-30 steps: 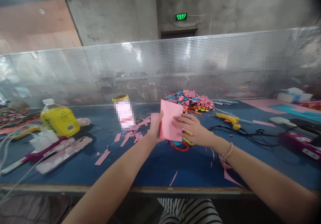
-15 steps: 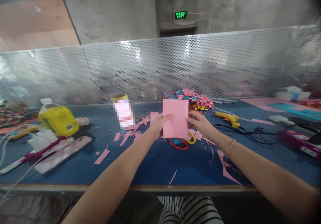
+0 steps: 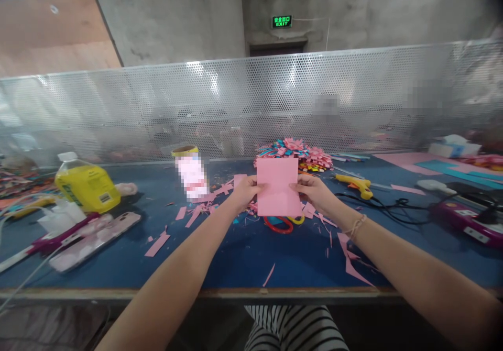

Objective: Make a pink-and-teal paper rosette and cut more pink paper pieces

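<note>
A pink sheet of paper (image 3: 277, 188) is held upright above the blue table, between both hands. My left hand (image 3: 248, 193) pinches its left edge, the thumb lying on the near face. My right hand (image 3: 312, 189) grips the right edge the same way; the fingers behind the paper are hidden. Below the sheet lie red-handled scissors (image 3: 280, 226), partly covered, and a yellow handle (image 3: 298, 220) beside them. Pink paper scraps (image 3: 196, 214) are strewn around the hands. Behind the sheet sits a heap of pink and blue paper pieces (image 3: 294, 149).
On the left are a bottle of yellow liquid (image 3: 88, 186), a phone (image 3: 96, 242) and a purple tool (image 3: 65, 234). A lit phone screen (image 3: 193, 175) leans at the back. To the right lie a yellow glue gun (image 3: 354, 184), black cables and a purple power strip (image 3: 469, 222).
My right hand has moved from touching the sheet's edge to pinching it with the thumb on the near face. The left thumb has drawn back toward the left edge.
</note>
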Demonstrator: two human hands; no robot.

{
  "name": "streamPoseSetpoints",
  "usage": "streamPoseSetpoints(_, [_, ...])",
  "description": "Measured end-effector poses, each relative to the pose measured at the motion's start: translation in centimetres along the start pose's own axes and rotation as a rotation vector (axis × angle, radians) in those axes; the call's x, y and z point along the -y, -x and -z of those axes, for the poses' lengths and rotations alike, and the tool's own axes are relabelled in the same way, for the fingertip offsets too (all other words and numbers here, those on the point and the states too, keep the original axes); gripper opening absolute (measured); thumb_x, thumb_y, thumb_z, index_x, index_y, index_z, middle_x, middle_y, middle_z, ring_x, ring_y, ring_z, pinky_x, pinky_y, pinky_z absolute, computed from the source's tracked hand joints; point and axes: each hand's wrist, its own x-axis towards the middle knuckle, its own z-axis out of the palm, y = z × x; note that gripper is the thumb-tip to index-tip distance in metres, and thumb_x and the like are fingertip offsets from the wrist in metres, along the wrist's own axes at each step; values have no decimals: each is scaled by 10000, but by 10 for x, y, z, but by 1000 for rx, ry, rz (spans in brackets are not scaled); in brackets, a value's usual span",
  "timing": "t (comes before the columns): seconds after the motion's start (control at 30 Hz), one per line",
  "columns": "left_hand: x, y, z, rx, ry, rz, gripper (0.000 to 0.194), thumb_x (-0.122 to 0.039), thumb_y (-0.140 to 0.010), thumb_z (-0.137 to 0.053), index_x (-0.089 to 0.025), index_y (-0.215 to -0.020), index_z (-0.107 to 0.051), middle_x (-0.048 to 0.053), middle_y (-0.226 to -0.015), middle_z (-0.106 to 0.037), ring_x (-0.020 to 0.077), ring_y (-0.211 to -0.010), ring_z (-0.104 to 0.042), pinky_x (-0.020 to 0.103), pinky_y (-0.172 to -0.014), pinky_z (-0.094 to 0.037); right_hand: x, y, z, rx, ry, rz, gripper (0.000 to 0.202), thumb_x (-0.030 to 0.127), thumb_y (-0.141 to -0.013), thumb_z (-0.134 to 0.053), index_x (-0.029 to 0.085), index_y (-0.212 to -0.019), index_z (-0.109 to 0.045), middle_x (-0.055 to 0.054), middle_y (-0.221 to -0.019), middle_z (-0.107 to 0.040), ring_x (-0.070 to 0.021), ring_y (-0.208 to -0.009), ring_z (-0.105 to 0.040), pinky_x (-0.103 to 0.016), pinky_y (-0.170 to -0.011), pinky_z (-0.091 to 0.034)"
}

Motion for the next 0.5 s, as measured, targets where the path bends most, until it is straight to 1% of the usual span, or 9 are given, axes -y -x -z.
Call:
streamPoseSetpoints(0.1, [-3,0,5,55,0,33,287,-215,-586,-700,-75,-832,-657,91,-762,-654,155,-660,-584,291,-646,-452,-1,0,1,28,-44,-35,273,276,-546,-725,160,-774,-631,-6,-717,-622,-108,-572,-546,-216,-518,-460])
streamPoseSetpoints(0.23, [-5,0,12,84,23,89,304,-187,-571,-713,-89,-853,-654,93,-813,-659,153,-710,-590,305,-702,-457,-2,-2,3,45,-123,-93,252,207,-532,-716,164,-769,-643,-8,-751,-638,-116,-604,-570,-224,-562,-477])
streamPoseSetpoints(0.37, [-5,1,17,105,54,147,308,-154,-552,-721,-100,-847,-650,78,-801,-661,135,-694,-590,288,-695,-459,3,-1,1,34,-152,-159,209,141,-512,-690,158,-714,-635,-11,-712,-636,-115,-583,-569,-217,-553,-477])
streamPoseSetpoints(0.5, [-7,3,17,89,89,198,284,-110,-544,-708,-103,-822,-652,58,-749,-658,114,-655,-584,254,-660,-456,12,2,-3,0,-182,-210,196,96,-491,-661,150,-677,-626,-14,-692,-639,-114,-563,-566,-208,-536,-474])
